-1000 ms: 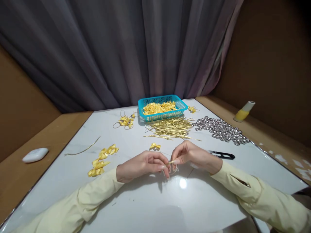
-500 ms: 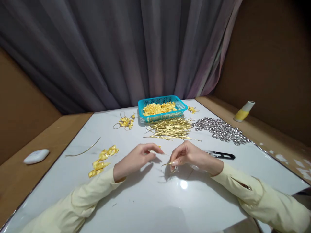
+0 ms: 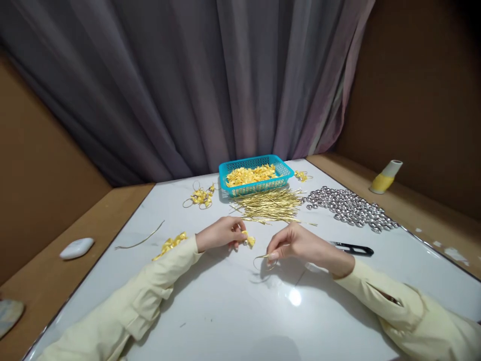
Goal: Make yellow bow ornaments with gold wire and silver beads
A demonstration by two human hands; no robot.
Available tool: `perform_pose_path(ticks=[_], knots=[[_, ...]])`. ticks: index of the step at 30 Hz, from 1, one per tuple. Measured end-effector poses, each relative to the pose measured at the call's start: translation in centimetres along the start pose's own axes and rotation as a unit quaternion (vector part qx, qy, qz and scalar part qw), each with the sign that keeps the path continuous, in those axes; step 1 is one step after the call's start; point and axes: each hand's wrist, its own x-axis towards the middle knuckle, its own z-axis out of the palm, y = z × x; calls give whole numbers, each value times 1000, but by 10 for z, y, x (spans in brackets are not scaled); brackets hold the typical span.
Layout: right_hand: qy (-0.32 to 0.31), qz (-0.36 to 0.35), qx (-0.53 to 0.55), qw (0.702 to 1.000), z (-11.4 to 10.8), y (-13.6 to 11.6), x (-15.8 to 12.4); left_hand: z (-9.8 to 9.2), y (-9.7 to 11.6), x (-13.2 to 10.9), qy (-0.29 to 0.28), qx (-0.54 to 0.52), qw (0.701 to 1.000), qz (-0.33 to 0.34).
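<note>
My left hand (image 3: pixel 224 232) is closed, its fingertips pinching a small yellow ribbon bow (image 3: pixel 250 241) just above the white tabletop. To its right, my right hand (image 3: pixel 291 245) pinches a loop of thin gold cord (image 3: pixel 259 258) between thumb and fingers; the cord's curve hangs out on the left side. A gap separates the two hands. Partly covered by my left sleeve, more yellow ribbon bows (image 3: pixel 173 242) lie on the table. Black-handled thread snips (image 3: pixel 353 248) lie behind my right wrist, their blades partly hidden by it.
At the back stands a blue basket (image 3: pixel 256 189) of yellow bows. Cut gold cords (image 3: pixel 268 204) lie before it, with silver beads (image 3: pixel 351 208) to the right. Looped bows (image 3: pixel 203 197) are at back left, near a single cord (image 3: pixel 141 238). A white mouse-like object (image 3: pixel 77 248) sits left.
My left hand has gone from spread fingers to pinching a yellow bow, its wrist turned over. My right hand keeps its cord loop. The view has shifted slightly.
</note>
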Motion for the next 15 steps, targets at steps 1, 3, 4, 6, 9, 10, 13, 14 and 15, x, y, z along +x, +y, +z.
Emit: perform_pose_path(ticks=[1, 3, 4, 6, 9, 10, 13, 14, 15], knots=[[-1, -6, -8, 1000, -1, 1, 1, 1, 2, 1, -12, -19, 1000, -10], [7, -27, -9, 1000, -2, 2, 2, 4, 6, 1, -23, -59, 998, -25], [18, -41, -3, 999, -3, 4, 3, 6, 8, 0, -22, -78, 996, -28], [52, -63, 7, 997, -4, 6, 5, 12, 15, -4, -11, -112, 993, -30], [114, -68, 10, 991, -4, 9, 6, 23, 28, -13, 19, -155, 988, -22], [127, -68, 15, 989, -4, 10, 6, 26, 32, -17, 41, -186, 982, -20], [135, -69, 52, 987, -3, 10, 5, 34, 41, -26, 57, -217, 974, 5], [135, -67, 61, 987, -3, 10, 5, 36, 43, -28, 61, -220, 974, 7], [137, -66, 64, 986, -3, 9, 5, 38, 44, -30, 65, -223, 973, 7]])
